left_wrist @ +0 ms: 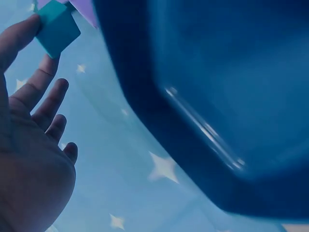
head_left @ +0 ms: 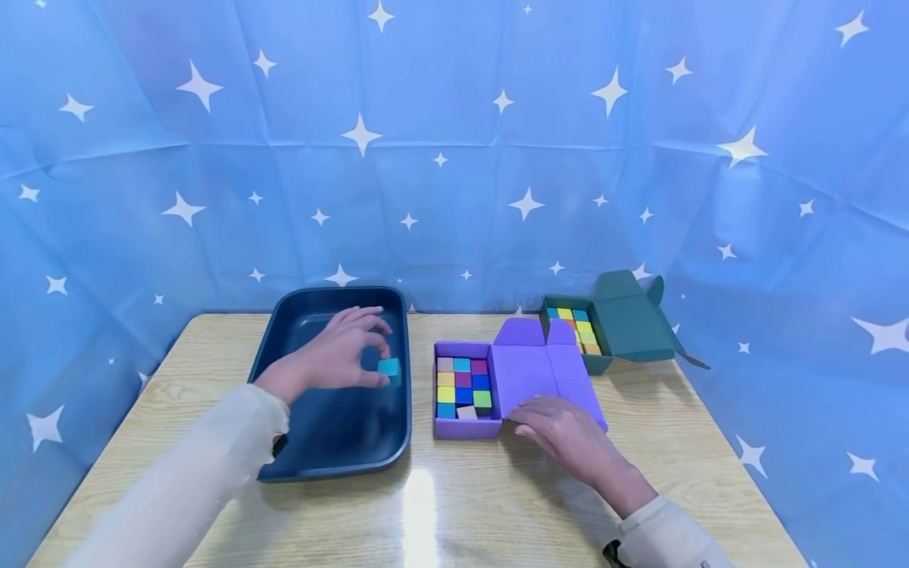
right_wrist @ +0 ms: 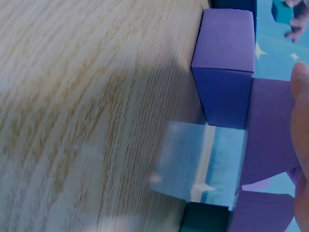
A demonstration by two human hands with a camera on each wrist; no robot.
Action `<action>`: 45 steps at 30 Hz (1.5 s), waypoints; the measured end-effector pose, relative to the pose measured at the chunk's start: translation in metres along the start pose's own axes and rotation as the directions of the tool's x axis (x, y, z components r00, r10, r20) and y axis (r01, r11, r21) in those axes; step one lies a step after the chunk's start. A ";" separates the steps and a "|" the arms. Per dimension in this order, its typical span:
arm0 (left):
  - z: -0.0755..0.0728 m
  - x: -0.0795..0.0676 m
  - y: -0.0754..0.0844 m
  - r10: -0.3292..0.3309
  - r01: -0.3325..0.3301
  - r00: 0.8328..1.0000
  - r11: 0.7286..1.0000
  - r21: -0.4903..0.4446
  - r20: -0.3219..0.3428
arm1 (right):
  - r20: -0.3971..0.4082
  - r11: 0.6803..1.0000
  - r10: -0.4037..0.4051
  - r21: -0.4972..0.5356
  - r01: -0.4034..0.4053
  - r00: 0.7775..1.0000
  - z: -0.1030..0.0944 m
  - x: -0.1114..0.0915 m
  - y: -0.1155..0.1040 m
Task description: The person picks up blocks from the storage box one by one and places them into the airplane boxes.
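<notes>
My left hand (head_left: 341,351) is over the dark blue tray (head_left: 334,461) and pinches a teal cube (head_left: 388,367) between thumb and fingertip. In the left wrist view the cube (left_wrist: 58,29) shows near the top left, the other fingers spread loosely below it. To the right stands a purple box (head_left: 465,428) with its lid (head_left: 521,375) folded out to the right. Several coloured cubes fill it in rows, a pale one (head_left: 466,412) tilted at the front. My right hand (head_left: 561,434) rests on the lid's front edge, near the box corner, fingers pointing left.
Behind the purple box, at the back right, a dark green box (head_left: 599,364) holds more cubes, its lid (head_left: 635,315) folded out to the right. All stand on a light wooden table (head_left: 341,528). A blue star-patterned curtain (head_left: 454,197) surrounds the back and sides.
</notes>
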State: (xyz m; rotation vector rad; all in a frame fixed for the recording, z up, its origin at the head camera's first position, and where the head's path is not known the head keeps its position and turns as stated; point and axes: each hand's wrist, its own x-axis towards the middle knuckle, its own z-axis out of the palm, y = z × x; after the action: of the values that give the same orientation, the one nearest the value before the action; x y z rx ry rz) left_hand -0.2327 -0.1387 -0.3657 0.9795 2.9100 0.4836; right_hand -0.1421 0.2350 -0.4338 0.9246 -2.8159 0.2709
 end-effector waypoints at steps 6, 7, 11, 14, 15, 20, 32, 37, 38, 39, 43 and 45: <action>0.009 0.035 0.037 0.030 -0.030 0.998 1.000 -0.002 0.051 | -0.004 1.000 -0.006 0.003 0.006 1.000 0.000 0.000 0.001; 0.011 0.040 0.043 0.035 -0.034 0.998 0.999 -0.009 0.061 | -0.004 1.000 -0.007 0.007 0.007 1.000 0.000 0.000 0.001; 0.022 0.057 0.065 0.054 -0.051 0.992 0.998 -0.029 0.116 | -0.015 1.000 -0.020 0.010 0.020 1.000 0.000 0.000 0.002; 0.031 0.067 0.078 0.067 -0.061 0.984 0.997 -0.038 0.166 | -0.032 0.999 -0.039 0.009 0.039 0.999 0.001 0.001 0.003; 0.034 0.070 0.082 0.071 -0.065 0.981 0.997 -0.043 0.183 | -0.036 0.999 -0.044 0.009 0.044 0.998 0.001 0.001 0.003; 0.052 0.081 0.094 0.075 -0.068 0.966 0.997 -0.039 0.246 | -0.061 0.998 -0.064 0.000 0.064 0.996 0.003 0.001 0.004; 0.081 0.087 0.103 0.015 -0.017 0.954 1.000 0.003 0.300 | -0.093 0.996 -0.088 -0.012 0.087 0.992 0.004 0.001 0.006; 0.085 0.085 0.105 -0.018 0.001 0.956 0.998 0.059 0.293 | -0.048 0.999 -0.051 0.003 0.051 0.998 0.001 0.001 0.004; 0.085 0.085 0.106 -0.021 0.001 0.957 0.998 0.068 0.289 | -0.042 0.999 -0.047 0.008 0.047 0.998 0.001 0.001 0.004; 0.086 0.085 0.106 -0.023 0.003 0.959 0.997 0.073 0.283 | -0.036 0.999 -0.044 0.010 0.044 0.998 0.001 0.001 0.003; 0.087 0.086 0.108 -0.030 0.002 0.963 0.995 0.105 0.266 | -0.023 0.999 -0.035 0.011 0.035 0.999 0.000 0.000 0.002; 0.089 0.087 0.108 -0.031 -0.003 0.965 0.992 0.127 0.259 | -0.023 0.999 -0.036 0.008 0.036 0.999 0.000 0.001 0.002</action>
State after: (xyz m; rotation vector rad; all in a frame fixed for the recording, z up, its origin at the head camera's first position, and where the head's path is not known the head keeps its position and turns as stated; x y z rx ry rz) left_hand -0.2279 0.0197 -0.4114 0.9540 2.7333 0.1558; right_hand -0.1437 0.2361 -0.4337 0.9665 -2.7761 0.2869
